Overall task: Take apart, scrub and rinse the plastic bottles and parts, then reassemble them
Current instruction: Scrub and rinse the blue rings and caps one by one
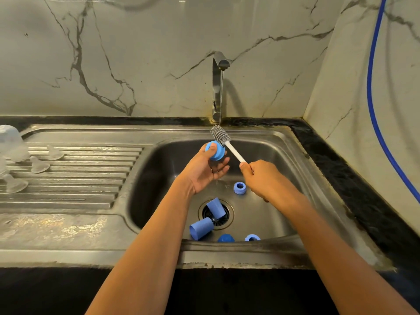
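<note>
My left hand (205, 170) holds a blue screw ring (216, 151) above the sink basin, thumb on its top. My right hand (263, 178) grips the white handle of a bottle brush (221, 135); its grey bristle head sits just behind the ring, under the tap's thin water stream. On the basin floor lie two blue caps (216, 208) (201, 228) by the drain, another blue ring (239, 187), a dark blue part (226, 238) and one more ring (252, 238) at the near wall.
The steel sink (288, 160) has a ribbed draining board at left holding clear teats (39, 165) (54, 153) and a clear bottle (11, 143). The tap (217, 87) stands behind the basin. A blue hose (375, 110) hangs down the right wall.
</note>
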